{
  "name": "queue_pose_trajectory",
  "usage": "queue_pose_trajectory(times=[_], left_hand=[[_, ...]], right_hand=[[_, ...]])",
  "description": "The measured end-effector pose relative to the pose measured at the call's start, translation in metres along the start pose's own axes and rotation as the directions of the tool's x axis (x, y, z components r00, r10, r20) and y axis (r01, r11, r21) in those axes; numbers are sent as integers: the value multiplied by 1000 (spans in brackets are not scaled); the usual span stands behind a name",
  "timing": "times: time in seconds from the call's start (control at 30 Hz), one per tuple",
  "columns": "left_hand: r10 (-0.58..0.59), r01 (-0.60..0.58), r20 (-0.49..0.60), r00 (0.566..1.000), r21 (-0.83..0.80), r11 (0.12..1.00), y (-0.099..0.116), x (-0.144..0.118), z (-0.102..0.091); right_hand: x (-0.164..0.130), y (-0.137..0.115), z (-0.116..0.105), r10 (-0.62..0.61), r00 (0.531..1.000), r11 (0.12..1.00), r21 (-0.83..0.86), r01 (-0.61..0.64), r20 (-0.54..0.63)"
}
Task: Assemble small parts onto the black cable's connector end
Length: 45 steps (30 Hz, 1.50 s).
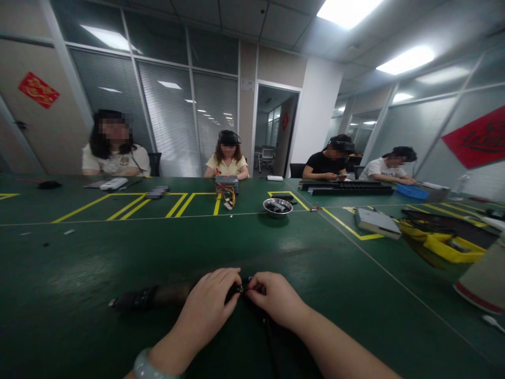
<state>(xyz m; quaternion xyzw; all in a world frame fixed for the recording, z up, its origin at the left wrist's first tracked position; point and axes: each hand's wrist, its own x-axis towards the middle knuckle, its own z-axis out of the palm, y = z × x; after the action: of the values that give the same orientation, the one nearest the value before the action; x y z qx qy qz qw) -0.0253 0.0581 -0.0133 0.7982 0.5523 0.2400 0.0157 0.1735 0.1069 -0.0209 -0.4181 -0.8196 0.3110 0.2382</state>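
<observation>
Both my hands meet near the table's front edge over a small dark part. My left hand closes its fingers on that part from the left. My right hand pinches it from the right. A long dark object lies flat on the green table, reaching left from under my left hand. A dark cord runs from the part toward me. A pale bracelet sits on my left wrist. What the small part is cannot be made out.
A metal bowl stands mid-table. Beyond it is a grey box with coloured wires. A grey flat device, yellow tray and a white cup lie right. Several people sit along the far side.
</observation>
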Motion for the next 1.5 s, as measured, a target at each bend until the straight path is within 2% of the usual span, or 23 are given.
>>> queue_pose_trajectory(times=[0.27,0.43,0.63,1.5], left_hand=[[27,-27,-2,1000,-9,1000,-2,1,0],[-22,21,-44,999,-16,1000,-3,1,4],[21,-21,-8,1000,-11,1000,-2,1,1],[-8,8,0,1000,-16,1000,0,2,0]], right_hand=[[1,4,3,-9,1000,1000,3,9,0],[2,2,3,-3,1000,1000,-5,3,0],[1,4,4,-3,1000,1000,-1,3,-7],[2,2,5,6,998,1000,4,-5,-55]])
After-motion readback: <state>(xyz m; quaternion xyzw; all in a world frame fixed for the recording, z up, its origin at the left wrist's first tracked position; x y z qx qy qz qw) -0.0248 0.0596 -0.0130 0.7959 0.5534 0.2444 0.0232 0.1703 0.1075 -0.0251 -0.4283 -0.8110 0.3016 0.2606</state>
